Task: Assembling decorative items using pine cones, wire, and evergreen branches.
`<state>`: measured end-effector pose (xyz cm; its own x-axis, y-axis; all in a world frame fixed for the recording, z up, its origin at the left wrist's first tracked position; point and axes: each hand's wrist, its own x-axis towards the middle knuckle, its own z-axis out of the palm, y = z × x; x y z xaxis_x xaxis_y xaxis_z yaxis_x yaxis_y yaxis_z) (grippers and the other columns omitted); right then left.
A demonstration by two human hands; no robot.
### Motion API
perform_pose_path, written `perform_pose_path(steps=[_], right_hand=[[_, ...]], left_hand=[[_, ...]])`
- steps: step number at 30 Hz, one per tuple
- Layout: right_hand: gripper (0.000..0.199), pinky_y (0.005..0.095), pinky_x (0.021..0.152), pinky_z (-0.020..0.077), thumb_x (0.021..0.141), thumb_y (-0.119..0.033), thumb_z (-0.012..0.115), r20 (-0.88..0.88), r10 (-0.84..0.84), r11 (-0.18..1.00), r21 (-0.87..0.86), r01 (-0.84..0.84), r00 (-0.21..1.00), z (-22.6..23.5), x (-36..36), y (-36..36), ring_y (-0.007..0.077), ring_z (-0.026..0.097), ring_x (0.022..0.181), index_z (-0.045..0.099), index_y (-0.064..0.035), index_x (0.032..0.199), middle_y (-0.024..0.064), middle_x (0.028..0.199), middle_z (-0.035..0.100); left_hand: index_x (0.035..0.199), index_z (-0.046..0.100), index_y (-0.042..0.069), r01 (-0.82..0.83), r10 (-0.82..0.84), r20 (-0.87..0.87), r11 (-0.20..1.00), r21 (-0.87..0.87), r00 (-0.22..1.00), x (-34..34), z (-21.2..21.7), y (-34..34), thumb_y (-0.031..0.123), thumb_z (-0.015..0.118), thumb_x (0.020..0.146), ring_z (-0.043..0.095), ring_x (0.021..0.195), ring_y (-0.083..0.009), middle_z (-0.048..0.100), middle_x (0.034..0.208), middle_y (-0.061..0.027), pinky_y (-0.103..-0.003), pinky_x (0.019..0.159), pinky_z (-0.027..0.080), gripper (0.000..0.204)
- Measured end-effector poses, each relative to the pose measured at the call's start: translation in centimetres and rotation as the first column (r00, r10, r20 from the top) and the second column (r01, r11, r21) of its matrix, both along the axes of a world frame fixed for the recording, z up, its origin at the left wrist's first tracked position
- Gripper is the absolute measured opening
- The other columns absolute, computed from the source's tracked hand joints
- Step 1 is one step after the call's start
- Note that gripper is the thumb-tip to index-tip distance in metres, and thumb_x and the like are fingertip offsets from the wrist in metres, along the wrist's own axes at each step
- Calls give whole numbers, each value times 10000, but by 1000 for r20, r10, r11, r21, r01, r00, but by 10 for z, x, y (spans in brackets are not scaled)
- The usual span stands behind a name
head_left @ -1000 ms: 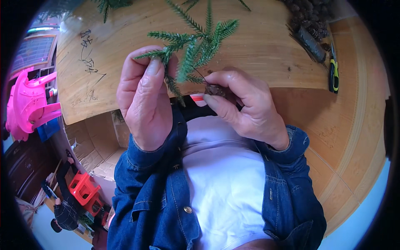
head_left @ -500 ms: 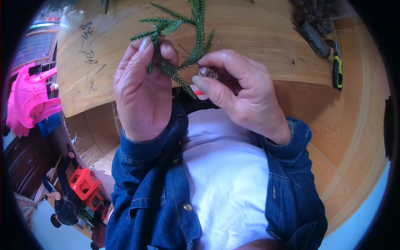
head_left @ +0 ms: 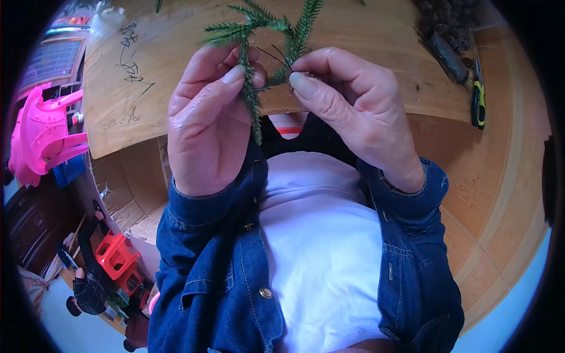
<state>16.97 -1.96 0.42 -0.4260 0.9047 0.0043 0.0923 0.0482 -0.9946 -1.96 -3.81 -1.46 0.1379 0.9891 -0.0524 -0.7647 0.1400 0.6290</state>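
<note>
My left hand (head_left: 206, 120) is closed on a green artificial pine branch (head_left: 250, 97), thumb pressed against one needled stem. Its other sprigs spread upward and to the right, over the table's near edge. Against the branch's right side, my right hand (head_left: 365, 109) pinches with thumb and forefinger. A small brown pine cone sits in that grip, now almost wholly hidden by the fingers. From there a thin dark wire (head_left: 272, 55) sticks out up and left, between the branch's stems.
The wooden table (head_left: 176, 70) bears dark handwriting at left. Pine cones (head_left: 459, 35), a bundle of dark wires (head_left: 444, 56) and a yellow-and-black handled tool (head_left: 478, 103) lie far right. A pink plastic chair (head_left: 44, 138), red stools (head_left: 118, 256) and a person (head_left: 91, 288) are at left.
My right hand has brought the pine cone up against the branch, and its fingers now cover it. The left thumb has shifted down the stem. Both hands have moved slightly right.
</note>
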Motion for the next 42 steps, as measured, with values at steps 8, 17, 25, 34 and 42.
perform_pose_path(steps=[8,17,25,34,42], right_hand=[[229,200,723,487,914,-131,610,-42,-20,998,-59,17,999,-4,2,-1,78,586,784,582,50,1052,39,886,620],[215,205,729,495,916,-115,604,-59,-11,999,-51,8,998,-10,2,-3,81,594,795,570,49,1051,35,877,613],[185,190,671,497,912,-93,605,-6,42,998,-45,-43,999,-12,-7,-11,63,593,756,570,45,1030,37,860,614],[195,190,663,505,910,-96,609,-82,-64,998,18,66,995,-14,-15,-10,72,605,751,554,47,1031,40,845,611],[371,174,685,471,906,-58,601,-244,-170,975,98,198,955,-20,-19,-14,59,573,789,424,29,1221,35,928,596]], left_hand=[[1266,467,-49,-52,53,-45,998,26,998,-1,-3,0,-16,475,903,537,944,-204,557,1117,-161,-298,859,461,365],[1174,521,-50,-101,97,-85,994,-46,992,2,2,-3,-58,508,847,590,928,-180,610,1036,-130,-300,853,473,327],[1145,524,-45,-100,97,-99,995,-26,990,6,-1,-4,-33,498,823,568,920,-173,606,1017,-126,-290,841,451,324],[1137,515,-30,-154,139,-156,984,-89,978,17,0,-12,-2,514,813,562,908,-167,606,1004,-108,-289,852,437,325],[1130,501,-22,-137,146,-189,989,59,971,16,-7,-13,175,610,853,549,917,-150,595,1007,-84,-292,920,406,357]])
